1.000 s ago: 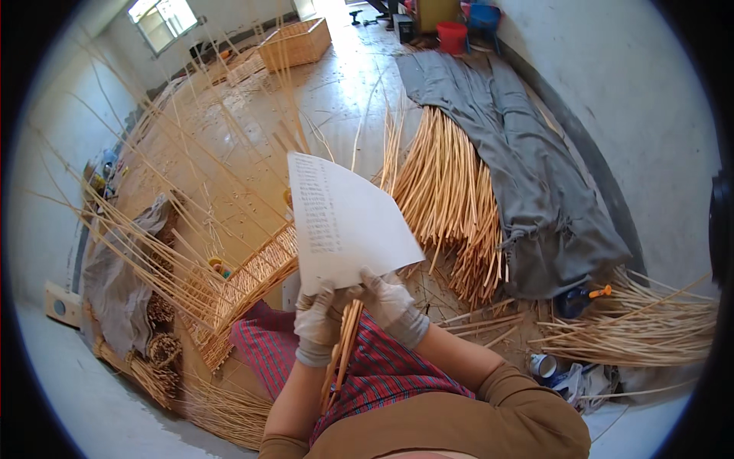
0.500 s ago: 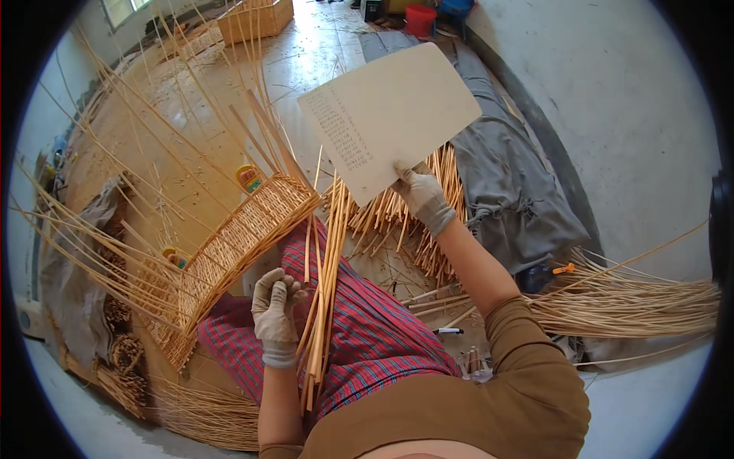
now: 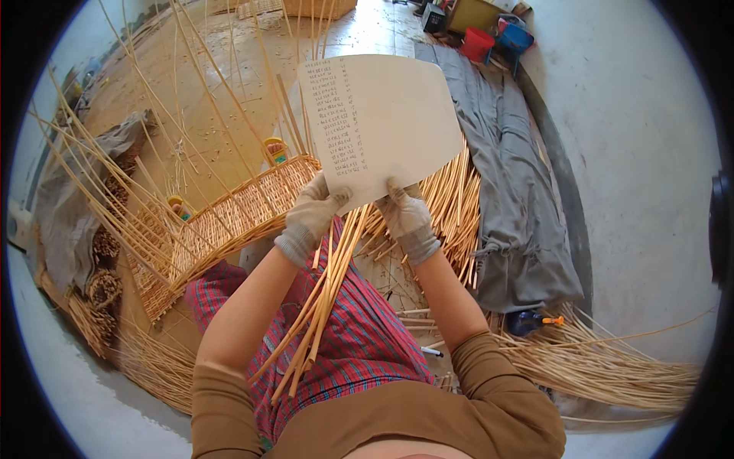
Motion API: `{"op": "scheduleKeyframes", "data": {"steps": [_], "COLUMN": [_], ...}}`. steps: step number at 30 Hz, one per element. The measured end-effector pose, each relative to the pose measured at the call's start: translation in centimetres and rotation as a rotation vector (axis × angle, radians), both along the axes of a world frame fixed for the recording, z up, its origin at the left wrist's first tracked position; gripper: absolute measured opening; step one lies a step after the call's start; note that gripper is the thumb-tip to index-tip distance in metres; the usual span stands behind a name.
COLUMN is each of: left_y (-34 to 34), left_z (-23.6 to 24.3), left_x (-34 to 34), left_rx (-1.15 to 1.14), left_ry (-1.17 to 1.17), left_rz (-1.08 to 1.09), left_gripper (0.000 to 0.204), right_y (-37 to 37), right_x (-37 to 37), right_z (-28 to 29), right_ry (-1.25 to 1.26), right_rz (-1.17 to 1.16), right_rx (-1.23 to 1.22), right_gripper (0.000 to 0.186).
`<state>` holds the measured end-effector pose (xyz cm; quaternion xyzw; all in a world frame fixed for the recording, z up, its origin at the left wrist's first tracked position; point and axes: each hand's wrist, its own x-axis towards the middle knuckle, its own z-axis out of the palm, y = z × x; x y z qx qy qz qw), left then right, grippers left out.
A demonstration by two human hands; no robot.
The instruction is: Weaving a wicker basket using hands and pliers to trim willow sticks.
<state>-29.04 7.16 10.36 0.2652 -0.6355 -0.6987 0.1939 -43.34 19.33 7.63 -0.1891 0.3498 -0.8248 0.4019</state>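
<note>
A pale sheet of card (image 3: 405, 115) with a handwritten column down its left side is held up in front of me. My left hand (image 3: 315, 210), in a light work glove, grips its lower left corner. My gloved right hand (image 3: 405, 218) pinches its lower edge, thumb on the front face; the other fingers are behind the card. Several thick wicker rods (image 3: 330, 287) lie across my lap on the red checked cloth (image 3: 367, 329). Just left of my left hand is a partly woven wicker basket (image 3: 237, 206) with long upright stakes.
Cut rods (image 3: 451, 199) lie in a pile beyond my right hand, beside a grey cloth cover (image 3: 520, 214). Long thin canes (image 3: 604, 367) spread at right. A marker pen (image 3: 432, 352) lies near my right elbow. A red bucket (image 3: 478, 44) stands at the back.
My left hand has risen from my lap and taken hold of the card's lower left corner. The card has turned more upright and come slightly left. My view has shifted.
</note>
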Motion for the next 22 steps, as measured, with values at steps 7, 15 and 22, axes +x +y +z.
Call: {"op": "scheduleKeyframes", "data": {"steps": [7, 15, 22], "left_y": [-3.2, -3.2, -3.9], "left_z": [-2.9, -4.0, -5.2], "left_x": [-6.1, -5.0, -3.6], "left_rx": [0.376, 0.412, 0.438], "left_ry": [0.399, 0.321, 0.301], "left_rz": [0.160, 0.117, 0.078], "left_gripper": [0.040, 0.039, 0.043], "right_y": [-0.2, -3.0, -3.9], "right_x": [0.8, 2.3, 3.7], "right_z": [0.8, 1.3, 0.9], "right_ry": [0.678, 1.649, 1.693], "right_rz": [-0.170, -0.344, -0.080], "right_rx": [0.652, 0.752, 1.049], "right_gripper": [0.023, 0.060, 0.065]}}
